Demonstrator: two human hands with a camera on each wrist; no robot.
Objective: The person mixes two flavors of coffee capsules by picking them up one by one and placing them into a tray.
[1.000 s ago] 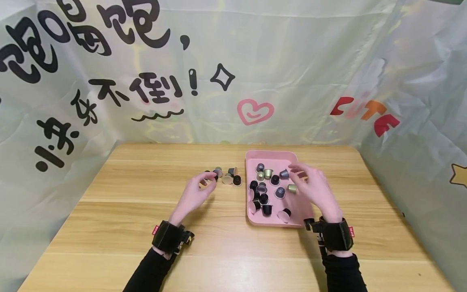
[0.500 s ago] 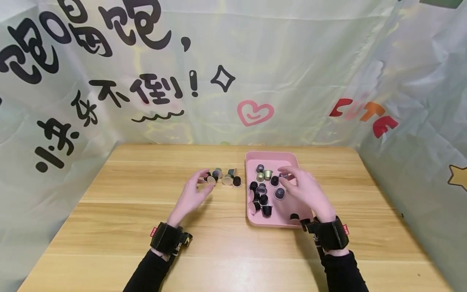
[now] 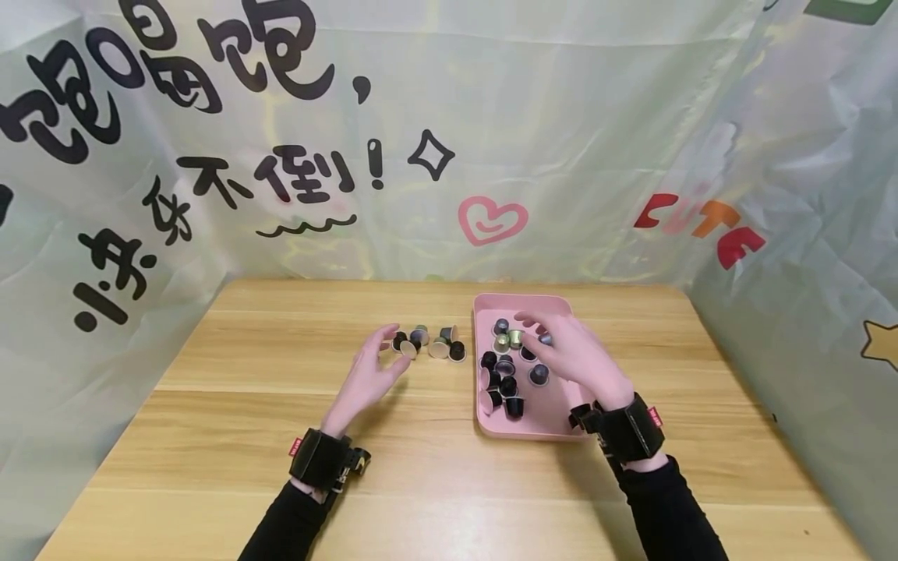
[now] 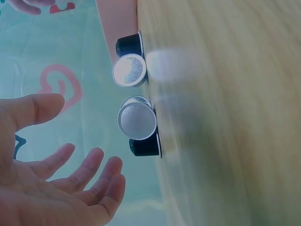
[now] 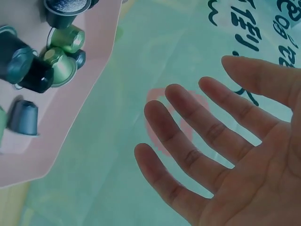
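Observation:
In the head view my left hand (image 3: 368,374) hovers with parted fingers just left of several coffee capsules lying on the table. One of these, a pale-lidded capsule (image 3: 410,350), is close to the fingertips; a black capsule (image 3: 457,352) lies farther right. The left wrist view has the thumb and fingers spread, apart from a capsule with a silver lid (image 4: 137,121). Above the pink tray (image 3: 540,417) is my right hand (image 3: 582,358), holding nothing, its fingers loosely extended. Inside the tray are black, grey-blue and green capsules (image 5: 61,67); the hand hides some of them.
The wooden table (image 3: 266,421) carries both groups of capsules. Behind it hangs a printed cloth (image 3: 575,140), which continues along both sides. The tray has a low raised rim, and the capsules on the table lie to its left.
My right hand has shifted left over the tray, covering different capsules. My left fingers, closer together by the capsules a second ago, have drawn back slightly and parted. The head view has tilted slightly.

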